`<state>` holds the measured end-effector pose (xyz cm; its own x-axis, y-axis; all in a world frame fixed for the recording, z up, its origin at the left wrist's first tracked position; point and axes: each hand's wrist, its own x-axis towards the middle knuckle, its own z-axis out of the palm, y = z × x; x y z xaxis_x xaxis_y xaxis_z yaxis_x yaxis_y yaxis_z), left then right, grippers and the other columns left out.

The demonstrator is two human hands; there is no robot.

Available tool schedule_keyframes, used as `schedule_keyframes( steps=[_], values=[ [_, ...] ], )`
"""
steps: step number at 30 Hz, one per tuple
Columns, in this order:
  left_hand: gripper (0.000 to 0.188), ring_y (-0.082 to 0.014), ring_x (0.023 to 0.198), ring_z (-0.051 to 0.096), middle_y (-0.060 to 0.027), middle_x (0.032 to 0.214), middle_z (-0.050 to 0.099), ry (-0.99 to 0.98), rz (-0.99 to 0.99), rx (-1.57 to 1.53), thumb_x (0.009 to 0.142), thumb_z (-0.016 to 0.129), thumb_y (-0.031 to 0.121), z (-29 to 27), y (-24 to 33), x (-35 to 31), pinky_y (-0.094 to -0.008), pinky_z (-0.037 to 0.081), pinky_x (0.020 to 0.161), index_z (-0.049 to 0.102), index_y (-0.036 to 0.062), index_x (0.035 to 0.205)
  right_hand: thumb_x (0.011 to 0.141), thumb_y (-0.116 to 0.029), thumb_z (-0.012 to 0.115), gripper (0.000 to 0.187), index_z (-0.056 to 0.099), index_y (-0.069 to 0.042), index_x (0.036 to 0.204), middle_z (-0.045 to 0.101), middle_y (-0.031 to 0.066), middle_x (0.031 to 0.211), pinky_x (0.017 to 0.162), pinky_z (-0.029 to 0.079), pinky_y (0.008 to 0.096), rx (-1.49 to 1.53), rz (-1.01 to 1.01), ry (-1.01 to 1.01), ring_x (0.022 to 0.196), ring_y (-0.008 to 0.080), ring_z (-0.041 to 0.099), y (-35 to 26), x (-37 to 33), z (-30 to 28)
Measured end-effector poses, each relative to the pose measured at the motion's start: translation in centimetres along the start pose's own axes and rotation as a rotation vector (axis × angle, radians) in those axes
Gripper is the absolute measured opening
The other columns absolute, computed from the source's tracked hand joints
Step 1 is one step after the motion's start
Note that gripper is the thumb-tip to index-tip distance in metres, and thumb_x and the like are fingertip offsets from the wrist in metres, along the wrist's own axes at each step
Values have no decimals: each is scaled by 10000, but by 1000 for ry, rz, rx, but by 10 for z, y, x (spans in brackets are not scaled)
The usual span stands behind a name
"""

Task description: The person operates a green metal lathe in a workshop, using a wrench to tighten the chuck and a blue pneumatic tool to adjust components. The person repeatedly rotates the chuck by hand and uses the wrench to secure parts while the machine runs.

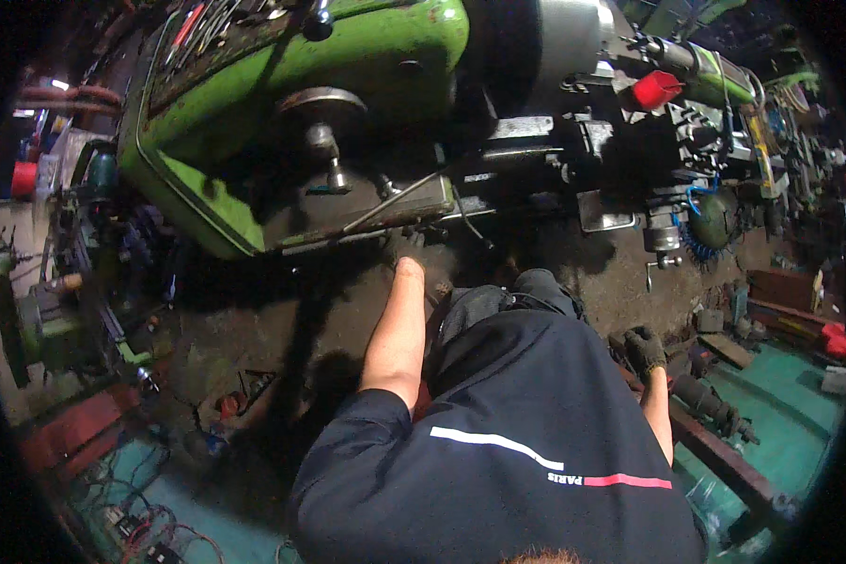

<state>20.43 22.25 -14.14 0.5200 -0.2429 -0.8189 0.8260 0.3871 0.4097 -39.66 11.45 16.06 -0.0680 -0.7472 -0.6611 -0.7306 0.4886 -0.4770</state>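
A large green lathe [423, 38] fills the upper part of the head view, with a big grey chuck [578, 42] at its middle. My left hand [404, 247], in a dark glove, reaches to the lathe's lower front edge, close to a thin metal rod [395, 201]. Shadow hides its fingers. Off to the right, my right hand [644, 352], in a dark work glove, is beside a reddish steel beam [724, 462]. Its fingers look curled; what they hold, if anything, cannot be made out.
A round handwheel [323, 103] juts from the lathe's front. A red cup [656, 89] sits toward the tailstock. A dark stepped shaft [710, 404] lies right of my right hand, near a wooden block [726, 350]. Tangled cables [150, 536] spread at lower left.
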Motion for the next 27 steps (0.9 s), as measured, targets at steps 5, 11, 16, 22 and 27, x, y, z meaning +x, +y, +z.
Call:
schedule_keyframes(
  steps=[5, 11, 16, 22, 27],
  values=[
    [446, -421, 1391, 527, -209, 1442, 593, -34, -124, -231, 1019, 653, 340, 9, 22, -29, -584, 460, 1124, 586, 194, 1434, 970, -237, 767, 257, 728, -10, 1084, 734, 71, 905, 677, 537, 364, 31, 11, -17, 753, 183, 667, 49, 10, 4],
    [353, -322, 809, 700, -133, 843, 710, 257, 607, 1208, 1007, 694, 395, -10, 21, -19, -467, 580, 758, 767, 51, 991, 961, -262, 769, 290, 745, -18, 1118, 739, 73, 922, 711, 548, 378, -99, -28, -52, 796, 203, 674, 41, 29, -3],
    [253, -258, 627, 627, -70, 769, 693, 221, 199, 615, 983, 733, 286, 6, 27, -40, -429, 514, 598, 790, 40, 994, 941, -272, 781, 333, 754, -10, 1145, 765, 78, 985, 754, 550, 382, -23, 19, -15, 837, 190, 670, 45, 44, -6],
    [359, -322, 1193, 674, -103, 1291, 734, -2, 610, 1047, 1014, 663, 360, -46, 54, 62, -505, 554, 1001, 739, 154, 1297, 934, -265, 791, 338, 749, -3, 1144, 778, 86, 1014, 792, 555, 397, -146, -66, -148, 859, 220, 675, -61, 113, -26],
    [593, -334, 1330, 569, -101, 1515, 605, -20, 304, 208, 1079, 526, 518, 22, 55, -3, -530, 453, 1166, 586, 108, 1503, 907, -249, 805, 354, 752, 2, 1151, 789, 152, 1056, 872, 564, 424, -248, -195, -158, 937, 272, 723, -81, 131, -58]
  ],
)
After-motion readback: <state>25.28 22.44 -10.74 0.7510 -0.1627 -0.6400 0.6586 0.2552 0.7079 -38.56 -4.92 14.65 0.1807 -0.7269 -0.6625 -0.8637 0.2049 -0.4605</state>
